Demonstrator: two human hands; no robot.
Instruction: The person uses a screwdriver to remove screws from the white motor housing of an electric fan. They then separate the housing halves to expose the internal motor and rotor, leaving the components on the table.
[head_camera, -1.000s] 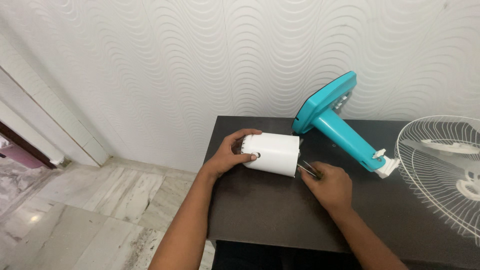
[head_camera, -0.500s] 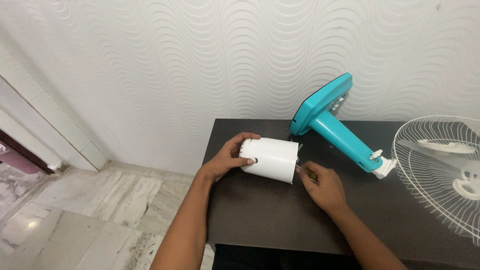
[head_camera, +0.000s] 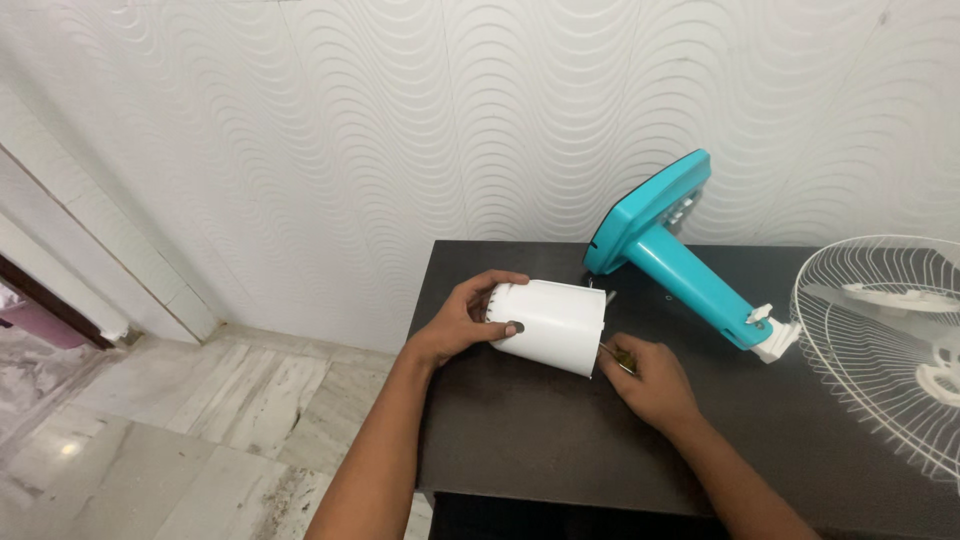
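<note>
We've got our left hand (head_camera: 462, 322) wrapped round the white motor cover (head_camera: 548, 325), lying on its side on the dark table (head_camera: 520, 430). Right hand (head_camera: 647, 382) closed on a thin tool (head_camera: 612, 352) w/ tip at the cover's open end, teal fan stand (head_camera: 665, 250) just behind.

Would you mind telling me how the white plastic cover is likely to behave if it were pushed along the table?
The white cover lies on its rounded side, so it would probably roll. It looks like a thin hollow shell, likely light. The left hand grips its closed end, which seems to steady it on the dark table.
</note>
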